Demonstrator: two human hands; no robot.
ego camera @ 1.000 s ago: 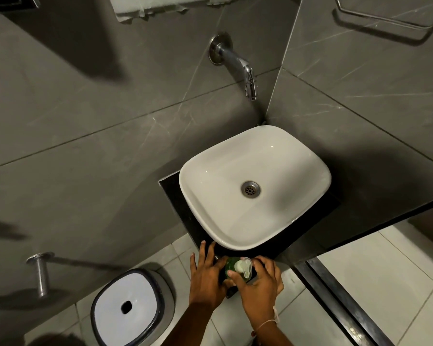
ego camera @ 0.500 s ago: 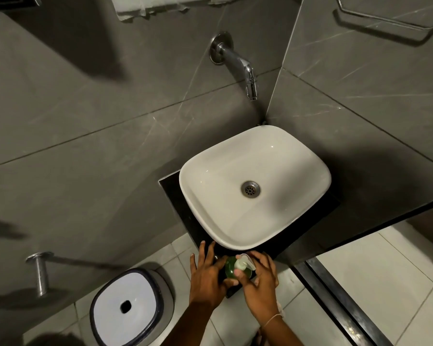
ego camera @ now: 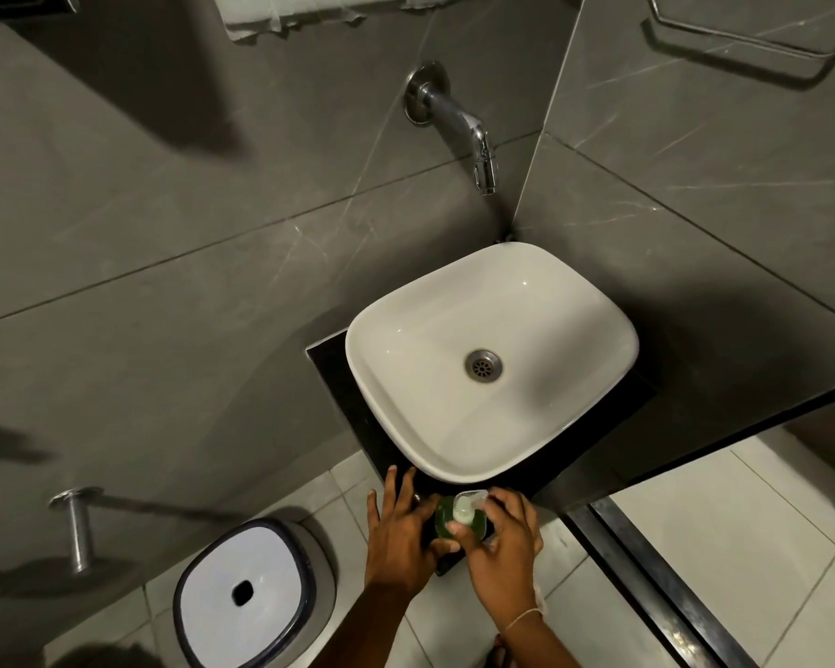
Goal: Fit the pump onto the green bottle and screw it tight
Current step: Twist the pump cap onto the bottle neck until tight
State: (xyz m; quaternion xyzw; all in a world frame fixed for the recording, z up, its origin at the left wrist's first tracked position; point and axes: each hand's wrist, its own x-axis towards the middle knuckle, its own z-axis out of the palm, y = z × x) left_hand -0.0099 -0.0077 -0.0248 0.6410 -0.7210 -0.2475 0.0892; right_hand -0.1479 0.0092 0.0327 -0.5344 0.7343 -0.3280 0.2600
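Looking down, the grey stone-look wall (ego camera: 174, 243) fills most of the view, with a chrome tap (ego camera: 459, 120) jutting out above a white basin (ego camera: 406, 359) that sits on a dark counter (ego camera: 343, 402). Lower left, a white bin lid (ego camera: 242, 585) with a dark rim rests on the pale tiled floor (ego camera: 767, 547). At the counter's near edge, just in front of the basin, stands the green bottle (ego camera: 447, 520), upright between both hands. The left hand (ego camera: 398, 537) wraps the bottle's left side, thumb across its front and fingers spread toward the basin. The right hand (ego camera: 504, 542) closes its fingertips around the white pump (ego camera: 466, 506), which sits on top of the bottle's neck; a thin band circles that wrist.
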